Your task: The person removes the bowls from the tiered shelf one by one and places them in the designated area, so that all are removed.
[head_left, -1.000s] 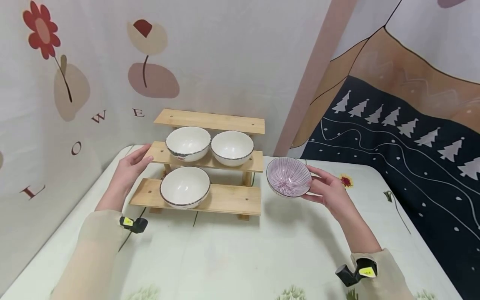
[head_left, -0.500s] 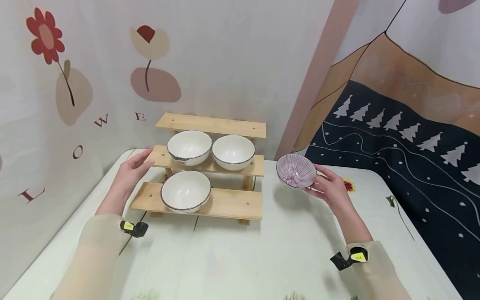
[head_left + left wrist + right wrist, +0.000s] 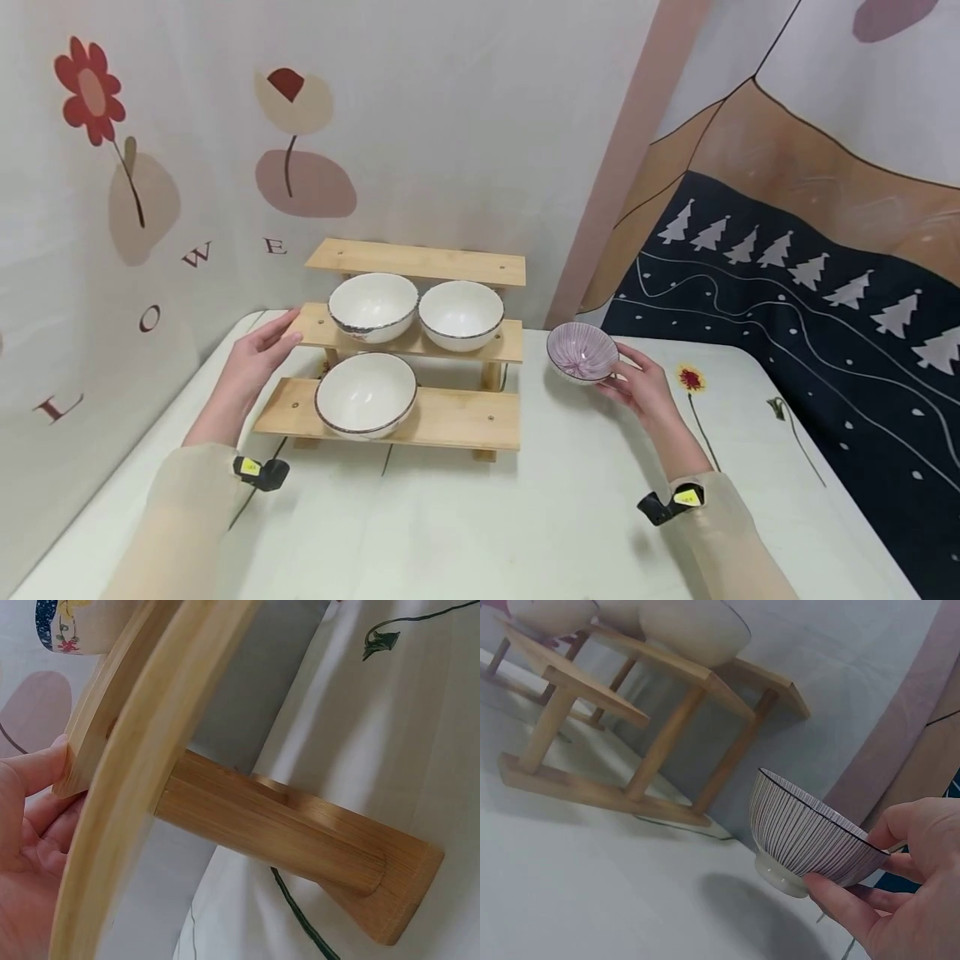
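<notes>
In the head view, my right hand (image 3: 641, 387) holds a small purple-striped bowl (image 3: 582, 352) by its right side, to the right of a three-tier wooden shelf rack (image 3: 465, 417). The right wrist view shows the thumb and fingers around the wall of the striped bowl (image 3: 802, 832), its foot raised over the table and a shadow below. My left hand (image 3: 251, 367) grips the left end of the middle board (image 3: 82, 754), thumb above and fingers beneath. Two white bowls (image 3: 372, 307) (image 3: 461, 315) sit side by side on the middle board; another white bowl (image 3: 366, 395) sits on the lowest board.
The rack's top board (image 3: 416, 261) carries nothing. A pale tablecloth (image 3: 450, 517) with printed flowers covers the table. Behind the rack hangs a light printed curtain (image 3: 450, 125), and a dark tree-patterned cloth (image 3: 787, 325) lies to the right.
My right hand has carried the striped bowl farther back and slightly right of the rack, and it looks lower. The left hand stays on the middle board. The head view has tilted slightly.
</notes>
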The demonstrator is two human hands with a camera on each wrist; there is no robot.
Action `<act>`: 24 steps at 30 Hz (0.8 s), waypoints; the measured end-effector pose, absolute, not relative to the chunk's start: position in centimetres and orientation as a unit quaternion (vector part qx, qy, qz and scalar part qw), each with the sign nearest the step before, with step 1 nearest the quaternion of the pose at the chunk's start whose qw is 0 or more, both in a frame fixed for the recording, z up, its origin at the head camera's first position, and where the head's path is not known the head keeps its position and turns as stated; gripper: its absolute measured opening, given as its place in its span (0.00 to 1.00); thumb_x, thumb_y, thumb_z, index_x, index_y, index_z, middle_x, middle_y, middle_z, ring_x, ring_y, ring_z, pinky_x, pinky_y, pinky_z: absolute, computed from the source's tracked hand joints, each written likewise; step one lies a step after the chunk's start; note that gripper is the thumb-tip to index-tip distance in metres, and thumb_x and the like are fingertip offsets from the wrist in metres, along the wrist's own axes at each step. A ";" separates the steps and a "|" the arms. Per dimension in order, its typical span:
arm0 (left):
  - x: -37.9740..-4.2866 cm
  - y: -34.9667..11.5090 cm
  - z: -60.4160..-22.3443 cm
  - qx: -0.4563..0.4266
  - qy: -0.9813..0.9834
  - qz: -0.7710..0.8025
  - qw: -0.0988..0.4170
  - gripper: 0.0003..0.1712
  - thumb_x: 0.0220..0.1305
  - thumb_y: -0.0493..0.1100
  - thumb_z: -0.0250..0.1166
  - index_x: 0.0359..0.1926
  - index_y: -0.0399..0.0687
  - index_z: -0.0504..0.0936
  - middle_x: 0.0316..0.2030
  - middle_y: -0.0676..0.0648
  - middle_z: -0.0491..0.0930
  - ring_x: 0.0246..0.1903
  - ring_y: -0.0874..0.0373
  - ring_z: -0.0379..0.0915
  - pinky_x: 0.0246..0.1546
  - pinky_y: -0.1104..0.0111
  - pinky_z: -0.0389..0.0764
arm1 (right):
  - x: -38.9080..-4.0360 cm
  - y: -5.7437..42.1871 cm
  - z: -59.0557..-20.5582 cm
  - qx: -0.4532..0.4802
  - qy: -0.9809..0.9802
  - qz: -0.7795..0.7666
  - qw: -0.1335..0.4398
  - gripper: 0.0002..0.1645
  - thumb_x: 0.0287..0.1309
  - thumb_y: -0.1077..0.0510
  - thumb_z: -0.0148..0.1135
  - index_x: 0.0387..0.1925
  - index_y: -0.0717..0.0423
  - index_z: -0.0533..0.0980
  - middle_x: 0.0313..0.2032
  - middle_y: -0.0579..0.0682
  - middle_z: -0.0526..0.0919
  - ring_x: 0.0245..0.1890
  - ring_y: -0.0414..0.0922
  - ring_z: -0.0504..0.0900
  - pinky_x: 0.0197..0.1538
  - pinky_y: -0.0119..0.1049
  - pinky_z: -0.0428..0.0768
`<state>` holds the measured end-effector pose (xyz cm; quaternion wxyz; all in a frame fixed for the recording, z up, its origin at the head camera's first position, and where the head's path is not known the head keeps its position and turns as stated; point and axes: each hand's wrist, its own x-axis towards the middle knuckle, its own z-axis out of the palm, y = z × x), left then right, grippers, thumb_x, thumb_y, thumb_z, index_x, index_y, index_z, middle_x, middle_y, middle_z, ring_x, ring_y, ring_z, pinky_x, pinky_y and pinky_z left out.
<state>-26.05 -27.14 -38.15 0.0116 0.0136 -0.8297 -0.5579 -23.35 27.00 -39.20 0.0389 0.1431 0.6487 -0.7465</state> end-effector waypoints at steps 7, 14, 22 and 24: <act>-26.6 -26.9 -38.3 0.012 -0.832 -0.555 0.014 0.41 0.73 0.61 0.54 0.78 0.51 0.54 0.78 0.43 0.51 0.77 0.47 0.51 0.77 0.58 0.62 | -23.9 27.2 -40.1 0.167 0.634 -0.754 0.050 0.36 0.70 0.64 0.50 0.77 0.55 0.55 0.43 0.46 0.80 0.33 0.36 0.87 0.41 0.30 0.90; -26.8 -26.7 -38.2 0.008 -0.828 -0.560 0.007 0.41 0.73 0.60 0.54 0.78 0.52 0.53 0.78 0.44 0.50 0.77 0.46 0.50 0.77 0.54 0.60 | -23.9 27.5 -40.8 0.181 0.646 -0.740 0.052 0.36 0.71 0.63 0.49 0.77 0.53 0.54 0.53 0.53 0.73 0.34 0.36 0.87 0.41 0.29 0.89; -26.0 -27.3 -38.3 0.022 -0.834 -0.552 0.009 0.41 0.72 0.61 0.55 0.78 0.54 0.55 0.78 0.47 0.52 0.77 0.53 0.53 0.76 0.65 0.65 | -24.4 27.1 -41.8 0.193 0.642 -0.739 0.072 0.37 0.71 0.61 0.51 0.78 0.51 0.53 0.63 0.58 0.71 0.37 0.36 0.86 0.42 0.30 0.90; -26.0 -27.4 -38.3 0.020 -0.834 -0.552 0.011 0.40 0.72 0.61 0.56 0.78 0.55 0.55 0.78 0.48 0.52 0.76 0.57 0.54 0.71 0.75 0.68 | -24.5 27.0 -41.8 0.199 0.643 -0.736 0.073 0.37 0.72 0.61 0.51 0.78 0.49 0.53 0.68 0.59 0.66 0.38 0.36 0.86 0.43 0.31 0.90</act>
